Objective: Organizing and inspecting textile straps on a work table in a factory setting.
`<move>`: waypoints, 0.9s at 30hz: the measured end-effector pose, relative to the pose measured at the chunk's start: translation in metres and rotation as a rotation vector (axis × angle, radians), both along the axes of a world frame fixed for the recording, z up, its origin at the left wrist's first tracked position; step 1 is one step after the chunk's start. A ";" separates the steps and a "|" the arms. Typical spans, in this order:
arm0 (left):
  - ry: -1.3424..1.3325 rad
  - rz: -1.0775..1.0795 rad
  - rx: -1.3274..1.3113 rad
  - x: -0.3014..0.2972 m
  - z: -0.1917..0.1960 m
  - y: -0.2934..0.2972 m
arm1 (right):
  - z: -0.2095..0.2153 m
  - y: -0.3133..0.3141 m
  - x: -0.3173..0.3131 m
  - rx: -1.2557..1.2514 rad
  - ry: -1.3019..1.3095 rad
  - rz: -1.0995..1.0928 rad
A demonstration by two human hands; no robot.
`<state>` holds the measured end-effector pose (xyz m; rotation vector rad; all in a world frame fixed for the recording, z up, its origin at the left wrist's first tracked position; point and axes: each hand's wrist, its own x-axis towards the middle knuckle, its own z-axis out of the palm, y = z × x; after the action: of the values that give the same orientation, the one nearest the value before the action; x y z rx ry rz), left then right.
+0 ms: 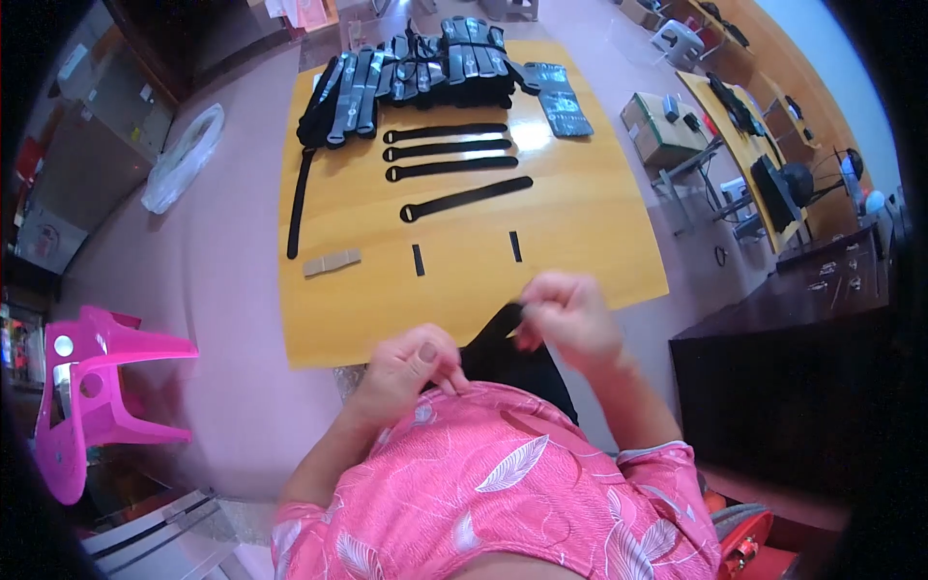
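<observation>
Both my hands are raised over my lap at the table's near edge. My right hand [570,314] is closed, thumb and fingers pinched on the end of a black strap [498,329]. The strap slants down toward my left hand [411,372], whose fingers are curled in front of my shirt; whether they grip the strap's other end is hidden. Beyond the hands, two short black strips [419,259] lie apart on the table. Farther back, several black straps with a loop at the left end [468,199] lie roughly parallel.
Bundled black straps [425,72] are piled at the yellow table's [580,213] far side, beside a dark printed packet [564,100]. One long strap [300,205] and a tan strip [332,262] lie left. A pink stool [106,387] stands left, a dark cabinet [773,377] right.
</observation>
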<state>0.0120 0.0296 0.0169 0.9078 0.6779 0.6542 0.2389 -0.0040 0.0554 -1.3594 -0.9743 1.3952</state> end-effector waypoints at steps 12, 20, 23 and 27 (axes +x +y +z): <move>0.128 -0.230 0.083 0.006 0.010 -0.010 | -0.026 -0.025 -0.030 0.053 -0.125 0.091; 0.292 -0.090 0.362 -0.007 -0.011 -0.006 | -0.022 -0.038 0.016 -0.062 -0.032 -0.080; 0.282 -0.053 0.363 0.008 -0.012 -0.010 | -0.014 -0.031 -0.012 0.023 -0.292 0.119; 0.225 -0.029 0.275 0.011 -0.025 -0.010 | 0.017 -0.023 -0.037 0.157 -0.596 0.377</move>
<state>0.0229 0.0198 -0.0081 1.2566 0.7851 0.6342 0.2020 -0.0267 0.0720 -1.5589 -1.7692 1.1533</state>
